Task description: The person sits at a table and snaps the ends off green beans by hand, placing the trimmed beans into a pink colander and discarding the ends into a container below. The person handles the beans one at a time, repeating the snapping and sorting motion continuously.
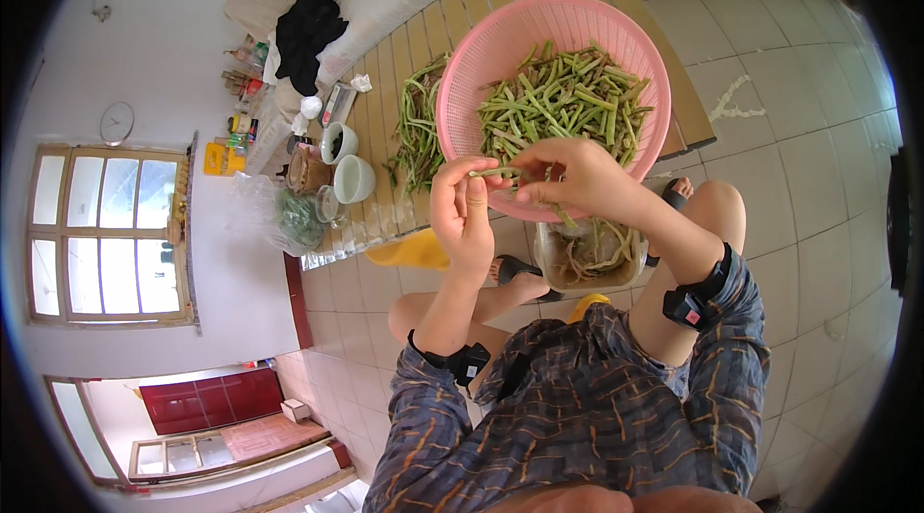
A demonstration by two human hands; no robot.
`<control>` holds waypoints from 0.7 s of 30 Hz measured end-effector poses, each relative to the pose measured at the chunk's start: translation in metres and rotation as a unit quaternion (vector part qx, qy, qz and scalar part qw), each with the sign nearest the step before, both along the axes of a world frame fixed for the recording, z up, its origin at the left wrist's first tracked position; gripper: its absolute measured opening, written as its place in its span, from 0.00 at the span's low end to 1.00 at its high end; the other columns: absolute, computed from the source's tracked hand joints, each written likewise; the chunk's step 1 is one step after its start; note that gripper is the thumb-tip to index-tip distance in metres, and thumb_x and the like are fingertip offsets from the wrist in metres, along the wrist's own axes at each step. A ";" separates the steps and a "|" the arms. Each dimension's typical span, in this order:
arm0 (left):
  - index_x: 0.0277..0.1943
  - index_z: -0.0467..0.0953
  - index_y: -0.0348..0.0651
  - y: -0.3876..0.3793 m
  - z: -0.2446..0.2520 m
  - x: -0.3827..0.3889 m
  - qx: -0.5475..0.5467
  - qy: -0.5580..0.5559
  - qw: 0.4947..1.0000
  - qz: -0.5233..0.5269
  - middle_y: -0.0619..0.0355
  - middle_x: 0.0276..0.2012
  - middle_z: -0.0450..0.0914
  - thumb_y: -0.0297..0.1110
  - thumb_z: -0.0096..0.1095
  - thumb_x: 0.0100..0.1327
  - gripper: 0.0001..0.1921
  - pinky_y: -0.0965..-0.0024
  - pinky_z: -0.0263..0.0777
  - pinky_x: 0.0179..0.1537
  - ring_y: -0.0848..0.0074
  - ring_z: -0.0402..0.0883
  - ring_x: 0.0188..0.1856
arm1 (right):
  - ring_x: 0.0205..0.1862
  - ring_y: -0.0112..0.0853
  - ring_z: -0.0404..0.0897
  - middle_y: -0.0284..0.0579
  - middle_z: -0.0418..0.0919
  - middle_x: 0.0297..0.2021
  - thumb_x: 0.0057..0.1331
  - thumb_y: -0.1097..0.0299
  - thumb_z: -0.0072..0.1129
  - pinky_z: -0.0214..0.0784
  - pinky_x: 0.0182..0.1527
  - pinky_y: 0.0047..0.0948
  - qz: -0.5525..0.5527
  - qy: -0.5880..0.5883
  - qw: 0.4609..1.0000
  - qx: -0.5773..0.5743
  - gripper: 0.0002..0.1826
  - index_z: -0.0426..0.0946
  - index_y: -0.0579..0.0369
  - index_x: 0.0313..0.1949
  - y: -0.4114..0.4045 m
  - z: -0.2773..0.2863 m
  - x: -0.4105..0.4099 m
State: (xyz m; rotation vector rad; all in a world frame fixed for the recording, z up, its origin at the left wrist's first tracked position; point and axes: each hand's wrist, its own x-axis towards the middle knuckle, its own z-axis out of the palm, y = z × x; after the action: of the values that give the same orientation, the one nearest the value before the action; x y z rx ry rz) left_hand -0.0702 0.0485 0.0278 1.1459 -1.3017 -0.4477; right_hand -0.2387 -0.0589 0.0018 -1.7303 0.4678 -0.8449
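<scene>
My left hand pinches one end of a green bean pod between thumb and fingers. At the pod's other end are the fingers of my right hand, closed on it. Both hands are over the near rim of a pink plastic colander. Inside the colander lies a heap of broken bean pieces, green with some purplish ones. Left of it, whole long beans are piled on the slatted table. Below my right hand a bin with a clear liner holds stringy scraps.
The slatted wooden table bears two pale bowls, a brown jar, a plastic bag of greens, crumpled tissues and a black cloth. The bin stands on the tiled floor between my feet.
</scene>
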 end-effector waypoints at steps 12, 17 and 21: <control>0.45 0.85 0.40 -0.011 0.012 0.012 0.013 -0.485 0.858 0.166 0.58 0.47 0.84 0.19 0.63 0.65 0.10 0.59 0.71 0.55 0.62 0.79 0.48 | 0.29 0.43 0.84 0.43 0.83 0.25 0.59 0.69 0.72 0.77 0.34 0.43 -0.189 0.048 0.961 -0.198 0.08 0.80 0.54 0.32 0.006 -0.012 0.006; 0.42 0.84 0.41 -0.011 0.012 0.002 0.022 -0.509 0.854 0.106 0.60 0.44 0.82 0.24 0.70 0.60 0.08 0.61 0.67 0.54 0.63 0.78 0.48 | 0.29 0.42 0.82 0.42 0.79 0.24 0.56 0.70 0.69 0.76 0.32 0.41 -0.206 -0.004 0.941 -0.269 0.08 0.78 0.54 0.31 0.005 -0.013 0.011; 0.39 0.81 0.37 -0.017 0.013 0.013 0.095 -0.433 0.896 0.026 0.56 0.41 0.80 0.25 0.74 0.59 0.08 0.63 0.71 0.48 0.62 0.79 0.45 | 0.31 0.39 0.81 0.40 0.77 0.27 0.52 0.72 0.68 0.76 0.32 0.37 -0.178 0.007 0.910 -0.375 0.09 0.76 0.54 0.31 0.003 -0.011 0.010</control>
State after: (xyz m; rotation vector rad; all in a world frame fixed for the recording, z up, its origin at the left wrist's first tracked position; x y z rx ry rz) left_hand -0.0572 0.0311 0.0410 1.6304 -2.0118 0.0101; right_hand -0.2292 -0.0564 -0.0091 -2.3933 0.5135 -1.4028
